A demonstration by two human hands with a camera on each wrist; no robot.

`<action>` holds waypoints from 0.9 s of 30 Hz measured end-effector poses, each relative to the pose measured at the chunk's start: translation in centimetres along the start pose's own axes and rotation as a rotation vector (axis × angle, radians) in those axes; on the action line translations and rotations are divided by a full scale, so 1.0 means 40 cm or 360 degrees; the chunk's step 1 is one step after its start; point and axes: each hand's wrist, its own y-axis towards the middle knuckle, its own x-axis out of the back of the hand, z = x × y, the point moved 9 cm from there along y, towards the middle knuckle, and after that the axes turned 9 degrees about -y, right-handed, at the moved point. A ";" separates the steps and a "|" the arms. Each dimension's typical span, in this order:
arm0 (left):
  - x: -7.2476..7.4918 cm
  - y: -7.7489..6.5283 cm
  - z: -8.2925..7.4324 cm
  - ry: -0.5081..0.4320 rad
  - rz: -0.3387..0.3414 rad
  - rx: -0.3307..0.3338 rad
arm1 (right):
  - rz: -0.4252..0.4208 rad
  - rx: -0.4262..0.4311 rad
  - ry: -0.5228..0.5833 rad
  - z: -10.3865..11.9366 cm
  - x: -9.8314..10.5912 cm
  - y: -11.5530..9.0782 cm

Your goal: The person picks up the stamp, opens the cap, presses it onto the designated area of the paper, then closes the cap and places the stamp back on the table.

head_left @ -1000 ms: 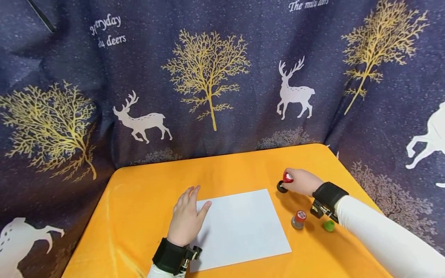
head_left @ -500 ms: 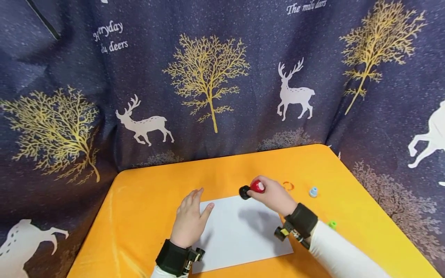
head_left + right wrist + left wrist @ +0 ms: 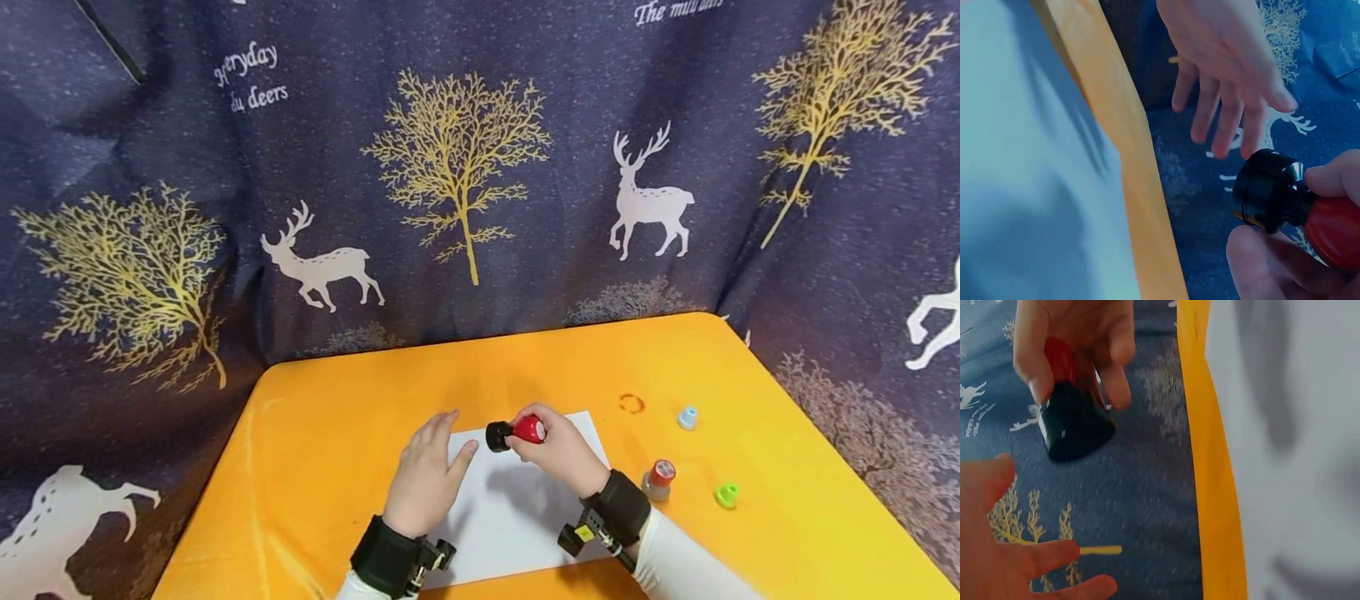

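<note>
My right hand (image 3: 551, 450) pinches a stamp (image 3: 517, 432) with a round red handle and a wide black base. It is held tilted on its side above the sheet of white paper (image 3: 517, 533), its black end pointing left toward my other hand. In the right wrist view, thumb and fingers close round the neck of the stamp (image 3: 1275, 194). My left hand (image 3: 427, 475) hovers over the left edge of the paper, fingers extended and thumb apart, holding nothing. A gap separates its fingers from the black base in the left wrist view.
To the right of the paper stands a second stamp (image 3: 659, 481) with a red top and grey body. Beyond it are a small green cone-shaped piece (image 3: 727, 496) and a pale blue one (image 3: 687, 417). A thin orange-red ring (image 3: 632, 403) lies near the paper's far right corner.
My right hand has carried the red-and-black stamp leftward from the table's right side to above the paper. The ring and blue piece have come into view. My left hand stays nearly still.
</note>
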 end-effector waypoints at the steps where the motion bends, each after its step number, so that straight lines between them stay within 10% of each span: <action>1: -0.005 0.000 -0.004 -0.0032 0.0017 0.0001 | 0.0018 0.0006 0.0015 0.001 -0.006 -0.004; 9: -0.050 -0.016 -0.023 -0.0429 0.0096 0.0131 | 0.0204 0.0066 0.0287 0.029 -0.053 -0.028; 19: -0.071 -0.031 -0.023 -0.0863 -0.0067 0.0201 | 0.0276 0.0142 0.0507 0.071 -0.070 -0.056; 27: -0.072 -0.034 -0.017 -0.0955 -0.0144 0.0196 | 0.0276 0.0177 0.0534 0.074 -0.077 -0.055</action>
